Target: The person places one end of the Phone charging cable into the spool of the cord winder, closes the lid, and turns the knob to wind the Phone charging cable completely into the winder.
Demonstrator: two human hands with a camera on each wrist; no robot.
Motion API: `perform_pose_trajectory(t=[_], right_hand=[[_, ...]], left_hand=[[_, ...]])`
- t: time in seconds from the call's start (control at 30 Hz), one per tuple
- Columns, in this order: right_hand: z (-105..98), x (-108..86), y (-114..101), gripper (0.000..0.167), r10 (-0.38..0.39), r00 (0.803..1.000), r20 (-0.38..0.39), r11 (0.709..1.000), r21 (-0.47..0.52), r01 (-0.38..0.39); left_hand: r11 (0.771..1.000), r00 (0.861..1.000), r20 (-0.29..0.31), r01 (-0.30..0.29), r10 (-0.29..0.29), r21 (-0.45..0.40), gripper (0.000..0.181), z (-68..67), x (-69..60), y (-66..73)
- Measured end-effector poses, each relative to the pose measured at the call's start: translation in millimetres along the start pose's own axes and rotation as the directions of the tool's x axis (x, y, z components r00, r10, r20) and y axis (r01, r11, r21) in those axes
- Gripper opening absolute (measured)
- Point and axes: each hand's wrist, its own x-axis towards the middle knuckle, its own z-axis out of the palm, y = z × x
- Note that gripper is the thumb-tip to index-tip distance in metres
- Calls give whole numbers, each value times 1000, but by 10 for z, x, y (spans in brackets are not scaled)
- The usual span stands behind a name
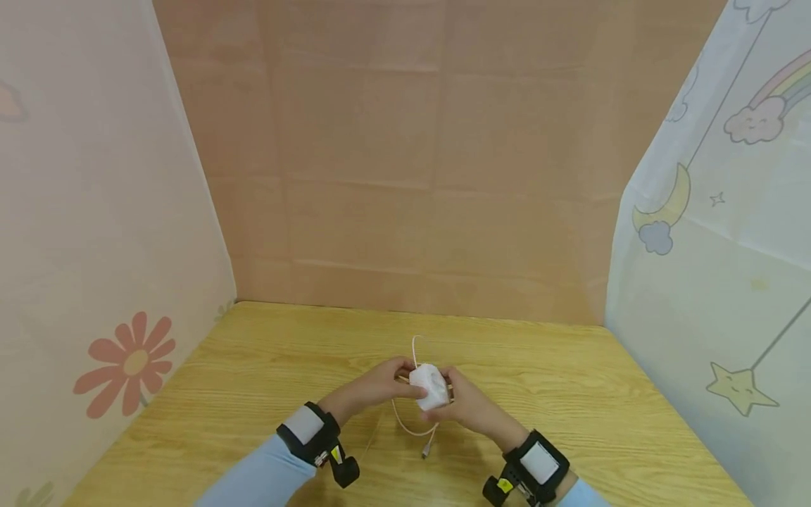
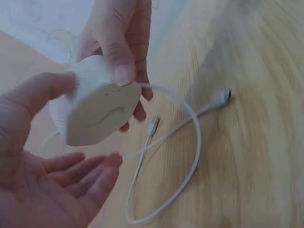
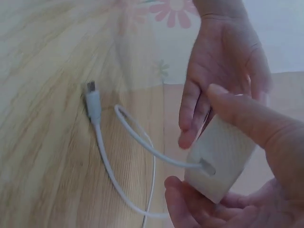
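Head view, and it's all at centre: white block (image 1: 429,387) is btwn the two hands, above the wooden table (image 1: 304,352). R hand (image 1: 469,401) has the firm hold, thumb on one side, fingers behind, a proper pinch. L hand (image 1: 389,380) meets it from the opposite side, thumb touching the ribbed wall; L wrist view shows its other fingers loose, spread below the block, so prob. a light contact only.

Key relation: block lies left of R palm, right of L palm, R hand nearer, fingers round it. Which way's it pointing? Flat face looks toward L wrist cam, slanting lower left to upper right there; from above it's nearly as wide as long, so long axis is approx. at best. Slot (image 3: 207,167) faces R wrist cam, w/ white cable (image 3: 142,142) coming out. Cable loops below, two plugs (image 2: 221,100) showing in L wrist view; dangling or on the table, can't tell.
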Motion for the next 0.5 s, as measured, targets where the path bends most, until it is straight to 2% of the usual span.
perform_pose_trajectory(t=[0.07, 0.1, 0.17, 0.2, 0.27, 0.3, 0.37, 0.4, 0.43, 0.5], right_hand=[[2, 16, 7, 78, -22, 999, -29, 996, -83, 19], [3, 22, 7, 78, -35, 998, -44, 992, -123, 29], [8, 40, 10, 78, -63, 995, -79, 978, -203, 46], [12, 52, 12, 78, -81, 993, -91, 969, -239, 58], [25, 82, 22, 77, -104, 989, -103, 953, -295, 69], [35, 98, 26, 77, -109, 989, -104, 948, -310, 72], [61, 131, 38, 78, -111, 989, -96, 936, -344, 72], [75, 147, 45, 78, -106, 990, -89, 933, -353, 68], [90, 160, 50, 78, -98, 992, -79, 934, -352, 64], [121, 178, 65, 77, -73, 996, -56, 938, -344, 50]], left_hand=[[994, 997, -70, -5, 13, 111, 79, -12, -19, 8], [984, 993, -116, -9, 30, 180, 89, -11, -26, 15], [945, 978, -184, -29, 94, 326, 105, 1, -30, 31], [909, 970, -201, -40, 135, 415, 108, 12, -30, 42], [808, 960, -189, -56, 204, 587, 107, 38, -19, 54], [754, 960, -166, -63, 225, 654, 102, 52, -14, 57], [667, 967, -100, -87, 236, 740, 91, 80, 9, 51], [636, 972, -65, -97, 226, 766, 85, 93, 21, 41], [614, 975, -36, -109, 218, 782, 81, 104, 33, 26], [595, 979, 10, -132, 204, 793, 74, 120, 57, -10]])
